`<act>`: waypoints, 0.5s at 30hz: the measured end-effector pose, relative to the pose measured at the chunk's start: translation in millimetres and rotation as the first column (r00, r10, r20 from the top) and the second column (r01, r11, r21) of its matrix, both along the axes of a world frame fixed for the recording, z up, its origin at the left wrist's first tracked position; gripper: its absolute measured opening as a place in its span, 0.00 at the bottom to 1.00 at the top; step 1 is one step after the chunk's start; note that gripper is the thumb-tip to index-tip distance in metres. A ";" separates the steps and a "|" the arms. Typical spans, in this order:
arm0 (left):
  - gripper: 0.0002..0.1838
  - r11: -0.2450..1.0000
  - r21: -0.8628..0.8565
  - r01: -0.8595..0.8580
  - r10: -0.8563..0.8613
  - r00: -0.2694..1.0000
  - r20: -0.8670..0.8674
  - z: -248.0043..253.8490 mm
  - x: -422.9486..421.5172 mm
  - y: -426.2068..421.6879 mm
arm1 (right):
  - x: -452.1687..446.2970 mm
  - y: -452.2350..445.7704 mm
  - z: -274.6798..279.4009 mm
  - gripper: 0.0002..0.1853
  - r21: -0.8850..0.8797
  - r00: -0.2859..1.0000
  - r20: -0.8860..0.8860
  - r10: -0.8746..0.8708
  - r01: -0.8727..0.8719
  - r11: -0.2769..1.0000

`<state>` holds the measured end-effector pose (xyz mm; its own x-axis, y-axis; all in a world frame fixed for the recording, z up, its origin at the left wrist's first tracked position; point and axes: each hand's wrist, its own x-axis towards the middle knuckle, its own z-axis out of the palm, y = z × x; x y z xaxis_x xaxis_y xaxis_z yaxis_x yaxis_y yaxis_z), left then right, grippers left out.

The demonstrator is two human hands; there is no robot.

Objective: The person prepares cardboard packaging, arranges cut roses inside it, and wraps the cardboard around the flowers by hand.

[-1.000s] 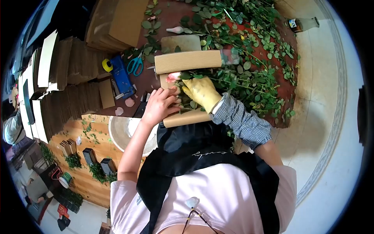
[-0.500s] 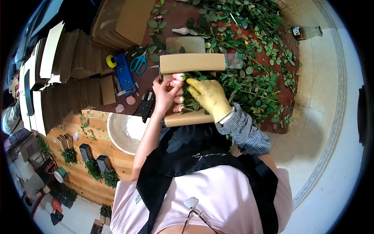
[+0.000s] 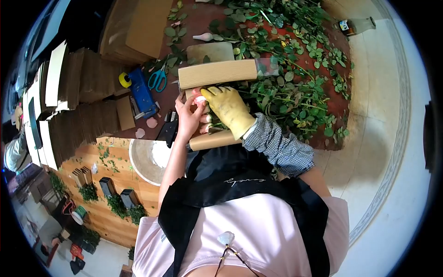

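Pale pink roses [image 3: 206, 119] lie in a row, heads to the left, between a corrugated cardboard piece [image 3: 218, 74] and a smooth cardboard edge [image 3: 216, 140]. My bare left hand [image 3: 188, 116] is at the heads, its thumb and fingers closed around an upper rose [image 3: 199, 98]. My right hand [image 3: 227, 110], in a yellow glove, reaches over the stems with its fingertips bent against that same rose. The glove hides part of the row and most of the nearby stems.
Leafy stems [image 3: 295, 101] cover the table's right side. Left of the hands lie teal scissors [image 3: 158, 79], a blue tape dispenser [image 3: 142, 94] and stacked cardboard [image 3: 83, 111]. A white basin [image 3: 147, 159] stands below, and a glass bottle [image 3: 357, 26] lies at upper right.
My gloved right hand has moved left from the stems onto the upper rose head. My left fingers have closed in around that rose. The whole view has shifted slightly.
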<state>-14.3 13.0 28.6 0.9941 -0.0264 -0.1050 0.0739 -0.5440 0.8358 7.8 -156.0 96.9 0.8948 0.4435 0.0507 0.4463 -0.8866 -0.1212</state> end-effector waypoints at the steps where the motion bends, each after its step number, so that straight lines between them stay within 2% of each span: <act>1: 0.22 1.000 -0.001 -0.001 0.001 1.000 -0.011 -3.5 -0.2 0.3 | 0.4 -0.4 0.9 0.15 0.040 1.000 -0.010 -0.010 0.011 0.999; 2: 0.22 1.000 -0.002 0.000 0.000 1.000 -0.020 -5.1 -0.1 1.1 | 2.4 0.0 4.3 0.16 0.067 0.996 -0.087 -0.032 0.037 0.997; 4: 0.22 1.000 -0.002 0.017 -0.017 1.000 -0.020 -7.0 1.3 5.3 | 2.6 -7.9 10.0 0.17 0.284 0.991 -0.132 -0.019 0.056 0.957; 5: 0.21 1.000 -0.010 0.026 -0.026 1.000 -0.008 -15.5 1.6 8.7 | -0.4 -13.9 15.2 0.22 0.436 0.984 -0.180 0.002 0.078 0.897; 6: 0.21 0.999 -0.020 0.034 -0.034 0.999 0.004 -18.3 3.3 10.2 | -6.5 -22.4 25.0 0.19 0.508 0.953 -0.300 0.034 0.129 0.851; 8: 0.21 0.990 -0.142 0.020 -0.028 0.998 -0.053 -35.8 2.7 16.9 | -33.4 -45.1 48.6 0.21 0.871 0.892 -0.311 0.328 0.129 0.475; 10: 0.20 0.981 -0.195 0.022 -0.051 0.988 -0.143 -18.0 5.7 13.4 | -66.5 -74.2 77.5 0.24 0.869 0.539 -0.488 0.686 0.377 0.322; 11: 0.18 0.973 -0.230 0.028 -0.070 0.982 -0.178 4.0 7.1 8.2 | -82.3 -87.1 78.2 0.23 0.828 0.465 -0.549 0.694 0.418 0.374; 12: 0.18 0.983 -0.160 0.085 -0.102 0.989 -0.104 -5.4 7.1 12.7 | -98.5 -98.1 70.8 0.22 0.782 0.384 -0.604 0.698 0.454 0.427; 14: 0.18 0.978 -0.201 0.061 -0.087 0.989 -0.123 1.0 6.9 10.2 | -140.5 -115.0 9.6 0.21 0.551 0.548 -0.793 0.265 0.460 0.697; 15: 0.18 0.987 -0.138 0.087 -0.099 0.991 -0.084 -7.5 7.4 13.2 | -151.1 -110.8 6.0 0.20 0.211 0.494 -0.869 -0.030 0.426 0.880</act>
<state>-6.9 26.3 21.1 0.9732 -0.1384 -0.1836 0.1066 -0.4358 0.8937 -143.3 -266.8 102.9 0.6691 0.3390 -0.6613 -0.2488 -0.7363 -0.6292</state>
